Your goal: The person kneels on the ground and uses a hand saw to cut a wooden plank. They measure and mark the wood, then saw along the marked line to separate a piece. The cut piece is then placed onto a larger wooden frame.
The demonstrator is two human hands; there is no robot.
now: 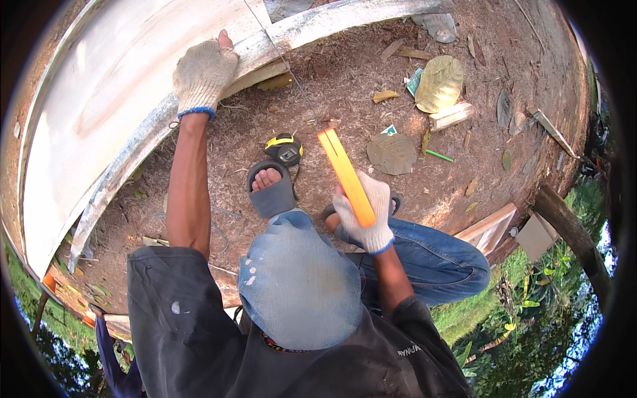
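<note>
One orange tool lies in the right hand

large yellowish leaf, broad brown leaf, green stick on dirt.

Worn here are cream gloves (blue-hemmed), a dark shirt and blue jeans.

An outdoor working place, like a yard, is shown by bare soil scattered with dry leaves and bordered by grass and plants; a tape measure and a large panel are seen.
</note>
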